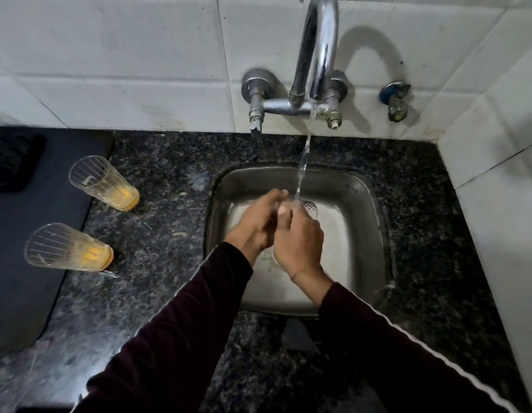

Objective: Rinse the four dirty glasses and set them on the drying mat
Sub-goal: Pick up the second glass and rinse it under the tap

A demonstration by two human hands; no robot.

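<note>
Dark grey matting (35,234) covers the left of the counter, and this looks to be the drying mat; no rinsed glass stands on the part that shows. Something black (8,162) rests at its far left edge, too cut off to identify. Just right of the mat's edge, on the speckled granite counter (157,263), stand two ribbed glasses, both upright with orange dregs at the bottom: the far glass (105,183) and the near glass (69,248). Both are unrinsed and well apart from the sink.

Further right, the steel sink (363,234) holds the work in hand. The left hand (256,225) and the right hand (297,242) are closed together around a third glass (308,205), of which only the clear rim peeks past the fingers. Water (302,165) from the chrome tap (315,55) falls straight onto it. The right hand wraps the body; the left seems to rub at the rim, though how exactly its fingers sit I cannot tell.

So the step is rinsing, judged to be early or midway in the task. Next comes tipping the water out and carrying the glass left across the counter to the mat, keeping clear of the two waiting glasses.

Count: three glasses in view, the fourth not seen; two hands, one tap, one sink, one mat.
</note>
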